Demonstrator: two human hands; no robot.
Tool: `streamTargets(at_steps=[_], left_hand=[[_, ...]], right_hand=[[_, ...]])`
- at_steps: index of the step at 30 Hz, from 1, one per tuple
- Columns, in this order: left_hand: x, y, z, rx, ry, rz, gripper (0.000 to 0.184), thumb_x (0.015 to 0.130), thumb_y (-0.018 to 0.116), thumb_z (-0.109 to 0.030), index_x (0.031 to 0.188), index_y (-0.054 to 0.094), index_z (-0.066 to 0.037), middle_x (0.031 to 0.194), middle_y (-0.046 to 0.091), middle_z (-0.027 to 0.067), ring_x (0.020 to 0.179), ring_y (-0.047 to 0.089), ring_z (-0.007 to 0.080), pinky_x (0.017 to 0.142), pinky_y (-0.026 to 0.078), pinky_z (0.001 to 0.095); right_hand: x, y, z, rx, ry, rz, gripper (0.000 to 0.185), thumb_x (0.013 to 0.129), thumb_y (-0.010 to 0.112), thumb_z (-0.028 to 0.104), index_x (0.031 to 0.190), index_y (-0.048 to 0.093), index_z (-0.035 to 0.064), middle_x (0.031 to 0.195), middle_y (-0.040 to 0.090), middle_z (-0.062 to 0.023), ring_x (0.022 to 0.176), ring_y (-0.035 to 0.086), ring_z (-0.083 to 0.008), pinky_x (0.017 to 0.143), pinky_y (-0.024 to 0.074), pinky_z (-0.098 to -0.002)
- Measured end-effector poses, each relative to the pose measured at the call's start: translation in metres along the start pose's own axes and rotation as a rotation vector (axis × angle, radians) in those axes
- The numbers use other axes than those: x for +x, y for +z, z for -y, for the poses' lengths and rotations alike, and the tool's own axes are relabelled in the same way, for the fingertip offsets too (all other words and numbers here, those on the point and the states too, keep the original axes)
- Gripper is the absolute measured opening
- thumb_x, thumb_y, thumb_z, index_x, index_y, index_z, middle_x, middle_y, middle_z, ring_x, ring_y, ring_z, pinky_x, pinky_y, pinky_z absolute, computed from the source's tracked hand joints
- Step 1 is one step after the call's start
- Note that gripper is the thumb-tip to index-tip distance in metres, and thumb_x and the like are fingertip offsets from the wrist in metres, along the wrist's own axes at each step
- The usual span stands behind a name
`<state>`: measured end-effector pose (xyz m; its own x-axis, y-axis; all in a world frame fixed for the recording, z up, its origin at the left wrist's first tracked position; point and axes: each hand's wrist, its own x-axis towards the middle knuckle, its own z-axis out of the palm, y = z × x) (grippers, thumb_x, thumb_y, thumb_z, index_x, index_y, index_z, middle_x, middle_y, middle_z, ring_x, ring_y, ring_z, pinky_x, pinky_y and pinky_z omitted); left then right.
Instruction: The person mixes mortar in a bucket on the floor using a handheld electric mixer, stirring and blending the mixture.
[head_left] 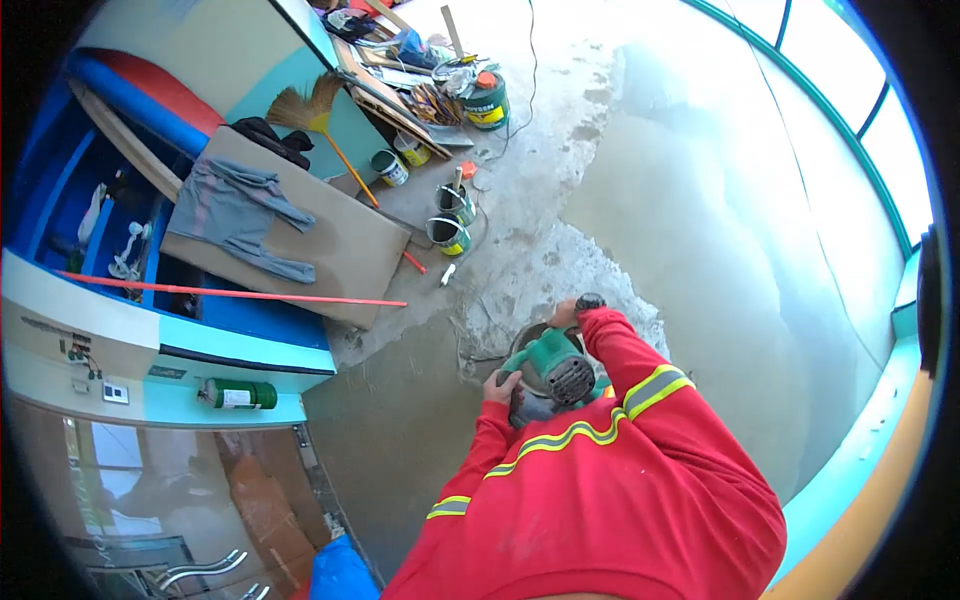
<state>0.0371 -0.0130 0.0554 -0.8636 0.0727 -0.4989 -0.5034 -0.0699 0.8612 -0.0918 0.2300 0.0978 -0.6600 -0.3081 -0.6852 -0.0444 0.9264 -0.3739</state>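
A green handheld power mixer [552, 352] with a dark vented motor end stands in front of my body. My left hand [499, 386] is wrapped round its near-side handle. On the far side, my right hand [566, 313], with a dark watch at the wrist, grips the mixer too. Below the tool is a round bucket [522, 342], only partly visible; its contents and the mixer's lower end are hidden. Red sleeves with reflective bands cover both arms.
Wet grey screed [690, 220] spreads to the right beside rough concrete [535, 265]. Open buckets [448, 234] stand ahead, near a debris pile [420, 75]. At left, a board [345, 240] carries a grey shirt [235, 215]. A broom [308, 105] leans behind it; cables cross the floor.
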Motion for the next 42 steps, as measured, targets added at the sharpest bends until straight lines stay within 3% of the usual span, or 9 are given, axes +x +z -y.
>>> streamTargets(at_steps=[1,4,15,17,19,22,26,29,42], left_hand=[[-0.005,0.001,-0.011,-0.023,-0.082,-0.005,0.028,0.076,0.071,-0.024,0.087,0.054,-0.005,0.061,0.056,0.0074,0.045,0.055,0.0174,0.041,0.047,0.0312],[0.006,-0.009,-0.013,-0.022,-0.086,0.128,0.029,0.076,0.071,-0.023,0.088,0.054,-0.004,0.062,0.057,0.0084,0.046,0.056,0.0185,0.042,0.048,0.0320],[0.069,0.001,-0.049,0.046,-0.523,0.439,0.052,0.082,0.051,-0.059,0.076,0.054,-0.007,0.057,0.054,0.0073,0.045,0.053,0.0203,0.045,0.047,0.0370],[0.074,0.006,-0.042,0.232,-0.606,0.423,0.053,0.081,0.053,-0.059,0.076,0.053,-0.007,0.056,0.052,0.0062,0.044,0.050,0.0195,0.043,0.045,0.0365],[0.069,0.008,-0.046,0.233,-0.588,0.386,0.054,0.079,0.054,-0.061,0.075,0.054,-0.007,0.054,0.050,0.0056,0.043,0.049,0.0193,0.042,0.043,0.0360],[0.065,0.010,-0.047,0.303,-0.489,0.333,0.056,0.079,0.054,-0.061,0.072,0.055,-0.006,0.052,0.049,0.0058,0.043,0.049,0.0199,0.042,0.042,0.0358],[0.060,0.011,-0.048,0.313,-0.469,0.284,0.053,0.079,0.056,-0.059,0.072,0.055,-0.006,0.053,0.050,0.0064,0.042,0.049,0.0197,0.040,0.042,0.0348],[0.057,0.010,-0.050,0.281,-0.464,0.255,0.052,0.079,0.057,-0.057,0.072,0.054,-0.006,0.054,0.050,0.0061,0.041,0.049,0.0192,0.039,0.041,0.0339],[0.049,0.010,-0.059,0.281,-0.365,0.259,0.052,0.078,0.058,-0.057,0.070,0.056,-0.006,0.052,0.051,0.0061,0.040,0.050,0.0193,0.039,0.042,0.0334]], right_hand=[[-0.003,0.004,-0.001,0.204,0.149,-0.068,0.044,0.077,0.051,0.045,0.076,0.068,0.0044,0.071,0.066,-0.0098,0.064,0.064,-0.0232,0.058,0.0499,-0.0381],[-0.034,-0.015,0.014,0.128,0.116,-0.100,0.047,0.077,0.048,0.046,0.068,0.066,0.0035,0.062,0.063,-0.0103,0.058,0.063,-0.0241,0.054,0.0483,-0.0386],[-0.014,0.009,-0.008,0.019,-0.038,-0.202,0.045,0.081,0.042,0.037,0.064,0.064,0.0013,0.060,0.062,-0.0125,0.052,0.061,-0.0247,0.054,0.0491,-0.0395],[-0.023,0.004,-0.003,0.025,0.091,-0.089,0.047,0.081,0.041,0.043,0.083,0.066,0.0031,0.081,0.064,-0.0170,0.076,0.062,-0.0310,0.070,0.0482,-0.0421],[-0.023,-0.001,0.001,0.026,0.143,-0.054,0.051,0.082,0.041,0.046,0.096,0.066,0.0041,0.097,0.064,-0.0206,0.093,0.061,-0.0342,0.082,0.0467,-0.0429],[-0.021,0.010,-0.001,-0.039,0.049,-0.292,0.044,0.081,0.041,0.037,0.062,0.065,0.0046,0.058,0.062,-0.0101,0.055,0.062,-0.0239,0.057,0.0494,-0.0377],[-0.026,0.005,0.005,-0.073,0.057,-0.273,0.046,0.081,0.040,0.039,0.063,0.065,0.0046,0.057,0.062,-0.0087,0.057,0.063,-0.0234,0.061,0.0495,-0.0379],[-0.032,-0.006,0.014,-0.071,0.090,-0.140,0.048,0.082,0.040,0.043,0.091,0.067,0.0041,0.095,0.064,-0.0204,0.093,0.060,-0.0354,0.082,0.0472,-0.0436],[-0.010,0.010,-0.007,-0.213,-0.086,-0.301,0.048,0.082,0.040,0.043,0.086,0.067,0.0038,0.090,0.064,-0.0217,0.088,0.061,-0.0374,0.079,0.0478,-0.0458]])
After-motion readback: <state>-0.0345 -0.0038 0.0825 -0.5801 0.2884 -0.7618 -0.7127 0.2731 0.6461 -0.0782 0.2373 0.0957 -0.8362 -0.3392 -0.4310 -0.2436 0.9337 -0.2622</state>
